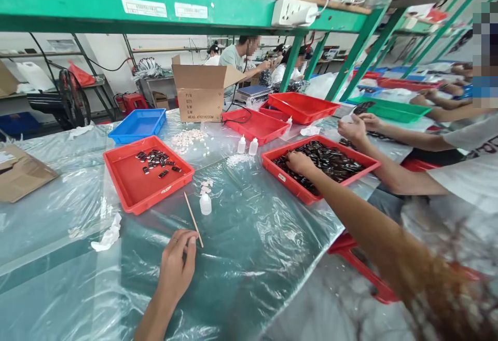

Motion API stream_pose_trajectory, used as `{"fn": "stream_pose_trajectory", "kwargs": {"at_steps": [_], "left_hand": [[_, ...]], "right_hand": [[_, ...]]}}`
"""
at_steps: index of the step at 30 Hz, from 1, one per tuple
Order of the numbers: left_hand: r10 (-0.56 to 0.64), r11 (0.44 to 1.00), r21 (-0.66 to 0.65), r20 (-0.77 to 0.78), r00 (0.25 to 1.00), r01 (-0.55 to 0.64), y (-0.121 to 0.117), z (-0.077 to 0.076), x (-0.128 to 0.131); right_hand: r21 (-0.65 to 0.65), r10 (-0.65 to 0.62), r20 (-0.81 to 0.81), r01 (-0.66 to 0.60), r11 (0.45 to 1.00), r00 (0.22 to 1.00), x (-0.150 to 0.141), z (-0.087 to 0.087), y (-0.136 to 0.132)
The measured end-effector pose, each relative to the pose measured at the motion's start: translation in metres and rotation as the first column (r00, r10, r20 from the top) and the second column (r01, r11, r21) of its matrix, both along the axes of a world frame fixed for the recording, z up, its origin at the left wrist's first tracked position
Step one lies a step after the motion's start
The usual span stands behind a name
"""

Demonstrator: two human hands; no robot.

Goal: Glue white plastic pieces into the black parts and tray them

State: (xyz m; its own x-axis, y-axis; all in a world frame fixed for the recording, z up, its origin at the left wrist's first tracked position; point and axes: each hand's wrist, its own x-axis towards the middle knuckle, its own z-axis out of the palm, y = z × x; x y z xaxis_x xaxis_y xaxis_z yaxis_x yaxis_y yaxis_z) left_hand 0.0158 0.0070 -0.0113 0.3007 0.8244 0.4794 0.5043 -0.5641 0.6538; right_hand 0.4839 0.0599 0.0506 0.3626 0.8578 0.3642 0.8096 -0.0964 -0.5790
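Note:
My left hand (179, 262) rests on the plastic-covered table, its fingers loosely bent and the thumb apart. A thin wooden stick (192, 215) lies right at its fingertips. Just beyond the stick stands a small white squeeze bottle (205, 204), with pale pink bits (206, 187) behind it. Stretched out to the right, my right hand (301, 163) reaches into a red tray (282, 177) heaped with small glossy black parts (330, 162). Its fingers are curled down into the pile, and their tips are hidden. Another red tray (132, 188) at left bears several black parts (157, 160).
Two small bottles (247, 145) stand by white bits (239, 160). Behind are a blue tray (138, 125), a cardboard box (200, 92) and stacked red trays (303, 106). A crumpled tissue (109, 234) lies left. A co-worker's hands (356, 127) work close by on the right.

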Motion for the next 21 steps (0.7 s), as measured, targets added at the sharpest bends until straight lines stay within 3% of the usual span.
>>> {"fn": "stream_pose_trajectory", "kwargs": {"at_steps": [5,8,10,12,13,14,16,18,21], "left_hand": [[0.039,0.999,-0.027,0.056,0.998,-0.038,-0.005,0.005,0.001],[0.061,0.997,-0.060,0.102,0.993,-0.055,-0.007,0.010,0.002],[0.072,0.995,-0.078,0.119,0.990,-0.063,-0.011,0.013,0.003],[0.078,0.994,-0.083,0.149,0.986,-0.066,-0.018,0.016,0.004],[0.072,0.994,-0.092,0.167,0.983,-0.058,-0.022,0.017,0.005],[0.058,0.993,-0.112,0.194,0.979,-0.036,-0.027,0.017,0.005],[0.022,0.989,-0.147,0.203,0.979,0.008,-0.036,0.016,0.004],[0.008,0.989,-0.146,0.168,0.986,0.017,-0.041,0.013,0.001],[0.000,0.991,-0.130,0.132,0.991,0.017,-0.037,0.010,-0.004]], "right_hand": [[0.003,-0.012,-0.033,0.012,1.000,0.999,-0.009,-0.004,-0.005],[0.077,0.129,-0.056,-0.125,0.989,0.990,-0.054,0.000,-0.018],[0.108,0.312,-0.071,-0.304,0.947,0.947,-0.102,0.005,-0.030],[0.133,0.551,-0.077,-0.539,0.832,0.831,-0.157,0.011,-0.043],[0.172,0.706,-0.072,-0.689,0.704,0.704,-0.184,0.014,-0.049],[0.196,0.787,-0.073,-0.765,0.614,0.613,-0.208,0.016,-0.054],[0.210,0.873,-0.098,-0.848,0.487,0.477,-0.247,0.018,-0.062],[0.190,0.898,-0.147,-0.879,0.436,0.414,-0.271,0.015,-0.064],[0.172,0.913,-0.184,-0.903,0.394,0.364,-0.279,0.006,-0.060]]}}
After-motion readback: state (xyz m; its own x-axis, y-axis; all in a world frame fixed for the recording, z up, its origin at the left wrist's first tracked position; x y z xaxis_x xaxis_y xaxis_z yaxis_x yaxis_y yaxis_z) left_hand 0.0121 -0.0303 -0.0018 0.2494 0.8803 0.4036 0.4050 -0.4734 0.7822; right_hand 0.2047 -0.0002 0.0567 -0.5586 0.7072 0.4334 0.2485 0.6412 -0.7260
